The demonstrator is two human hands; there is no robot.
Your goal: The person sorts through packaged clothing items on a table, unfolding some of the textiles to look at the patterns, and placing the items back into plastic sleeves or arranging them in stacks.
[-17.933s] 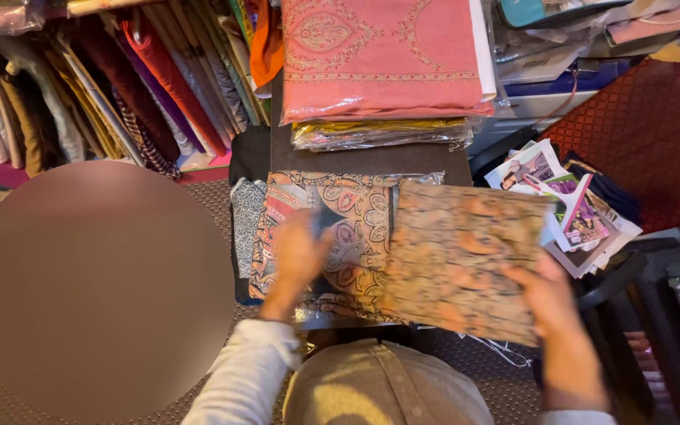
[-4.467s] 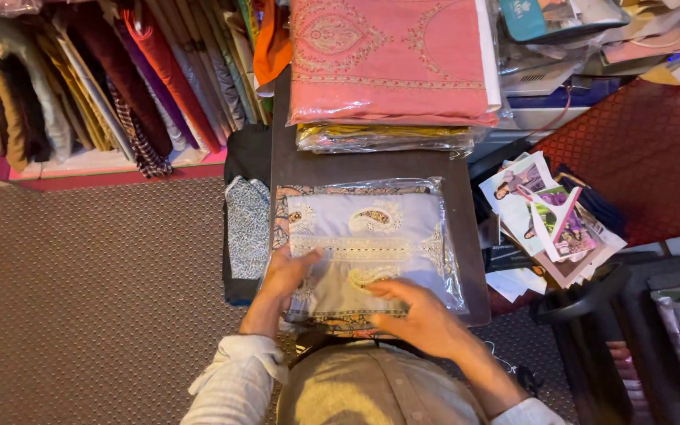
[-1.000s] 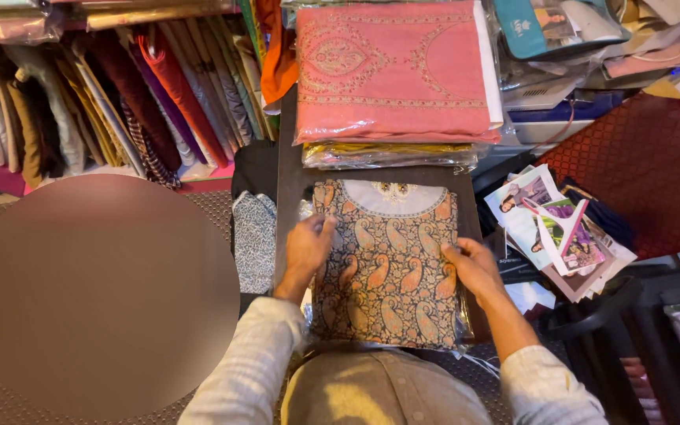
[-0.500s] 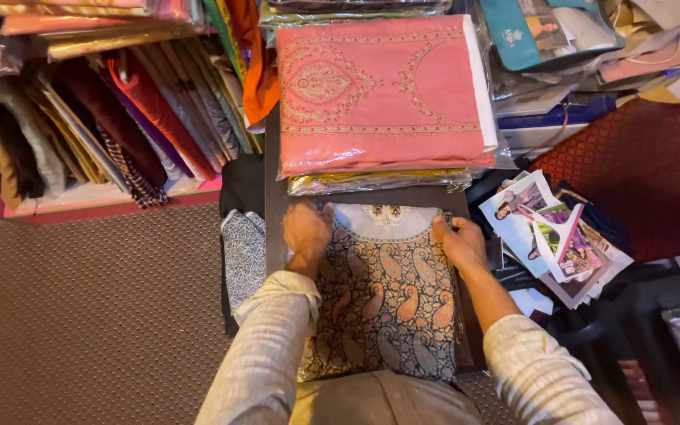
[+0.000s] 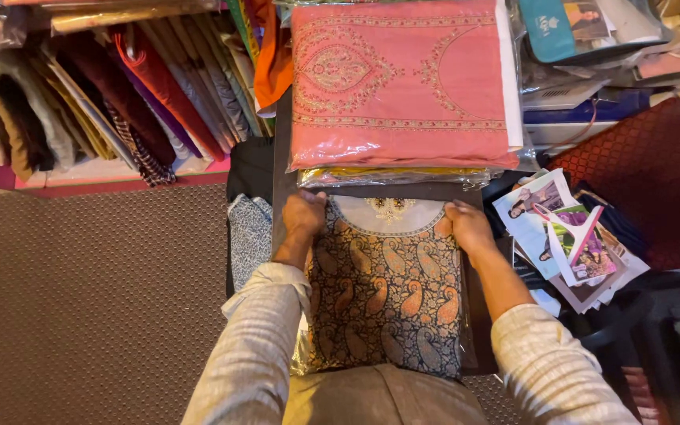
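Fingers (image 5: 308, 206) gripping paisley packet (image 5: 386, 291) corners

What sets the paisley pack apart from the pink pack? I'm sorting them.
The paisley pack is dark with orange motifs; the pink pack is plain pink with fine embroidery. The paisley pack is held at its far corners by the left hand and right hand; the pink pack lies untouched atop a stack. Both are folded garments.
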